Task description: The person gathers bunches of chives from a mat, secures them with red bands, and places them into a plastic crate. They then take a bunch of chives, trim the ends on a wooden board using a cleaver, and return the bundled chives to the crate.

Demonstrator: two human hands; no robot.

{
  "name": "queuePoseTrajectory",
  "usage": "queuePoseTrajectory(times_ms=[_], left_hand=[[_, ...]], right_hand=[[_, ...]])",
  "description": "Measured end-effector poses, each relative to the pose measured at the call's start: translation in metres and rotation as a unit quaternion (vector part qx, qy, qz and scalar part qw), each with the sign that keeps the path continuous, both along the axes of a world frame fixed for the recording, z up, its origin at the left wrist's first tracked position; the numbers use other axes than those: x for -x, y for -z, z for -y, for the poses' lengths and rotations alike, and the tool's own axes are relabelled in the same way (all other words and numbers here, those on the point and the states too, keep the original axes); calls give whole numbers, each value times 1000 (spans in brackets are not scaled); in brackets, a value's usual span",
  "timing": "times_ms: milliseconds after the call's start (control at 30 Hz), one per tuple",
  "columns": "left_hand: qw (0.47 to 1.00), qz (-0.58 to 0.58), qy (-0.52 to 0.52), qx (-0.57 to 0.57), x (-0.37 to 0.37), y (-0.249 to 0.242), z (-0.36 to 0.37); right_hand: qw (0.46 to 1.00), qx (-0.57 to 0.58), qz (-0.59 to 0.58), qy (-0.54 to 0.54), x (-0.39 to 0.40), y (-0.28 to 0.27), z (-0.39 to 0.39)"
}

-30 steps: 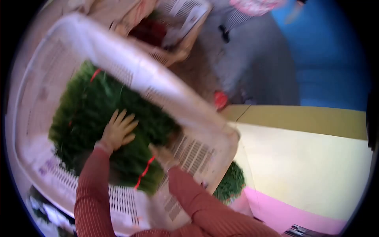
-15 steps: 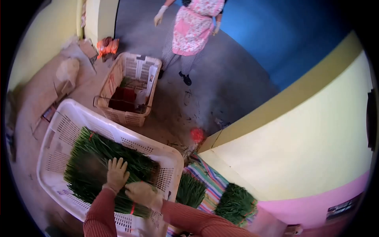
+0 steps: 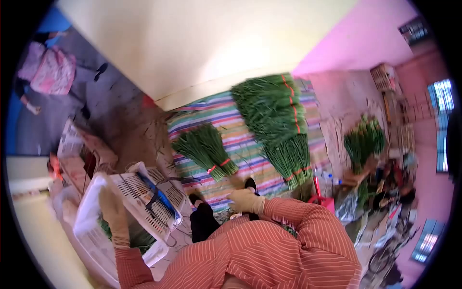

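My left hand (image 3: 114, 214), in a tan glove, is over the white plastic basket (image 3: 91, 188) at the lower left; its fingers are stretched out and somewhat blurred. Green chives (image 3: 139, 239) show inside the basket, partly hidden by the hand and the basket wall. In front of my body my right hand (image 3: 244, 200), also gloved, hangs above the striped sheet (image 3: 216, 115) near my shoes. Its fingers are loosely bent, and nothing shows in them. Closest to it lies a small pair of chive bundles (image 3: 204, 150) tied with red bands.
Larger banded chive piles (image 3: 269, 103) lie on the sheet by the wall. More greens (image 3: 363, 142) stand farther right, beyond a red box (image 3: 322, 200). A perforated crate (image 3: 147, 195) with a blue item is beside the basket. A person in a pink apron (image 3: 55, 72) stands far left.
My view has swung right, bringing the striped sheet to the middle. Both hands have come off the chives in the basket; the right one has moved away to the right.
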State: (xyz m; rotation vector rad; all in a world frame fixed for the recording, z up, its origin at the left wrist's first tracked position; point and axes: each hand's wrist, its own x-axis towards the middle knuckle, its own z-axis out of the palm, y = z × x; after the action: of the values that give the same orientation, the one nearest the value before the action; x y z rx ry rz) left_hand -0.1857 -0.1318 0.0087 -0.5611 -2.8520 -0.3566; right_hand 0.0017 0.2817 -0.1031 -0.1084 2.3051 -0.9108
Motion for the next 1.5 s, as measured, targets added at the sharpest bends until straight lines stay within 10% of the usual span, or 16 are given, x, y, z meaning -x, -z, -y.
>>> queuePoseTrajectory(times_ms=[200,267,600,667,767,800,833,867,900,933,1300,1500], left_hand=[[988,-2,152,-14,108,-85,-181],[935,-95,341,21,127,-110,-257],[755,-503,353,228,341,-102,-634],[771,-444,410,201,390,-99,-678],[635,-680,264,254,398,-94,-697],[721,-497,-86,475,383,-78,-700],[675,-638,228,292,382,-97,-694],[630,-664,279,291,394,-103,-694],[732,-544,-16,410,411,-87,-670],[628,-660,286,297,378,-100,-700],[665,-594,303,336,368,-83,-714],[677,-576,306,341,368,-84,-704]], right_hand=[[968,-61,8,244,-62,78,-76],[931,-79,-11,356,-67,80,-94],[798,14,108,593,3,186,-273],[730,35,98,675,21,239,-318],[660,36,68,747,45,307,-381],[670,74,106,731,51,339,-409],[634,37,28,772,63,356,-422],[614,13,9,789,79,372,-445],[595,-8,-9,804,97,384,-469],[591,29,27,806,117,376,-501],[383,-12,172,907,287,432,-631],[371,9,59,927,269,454,-626]])
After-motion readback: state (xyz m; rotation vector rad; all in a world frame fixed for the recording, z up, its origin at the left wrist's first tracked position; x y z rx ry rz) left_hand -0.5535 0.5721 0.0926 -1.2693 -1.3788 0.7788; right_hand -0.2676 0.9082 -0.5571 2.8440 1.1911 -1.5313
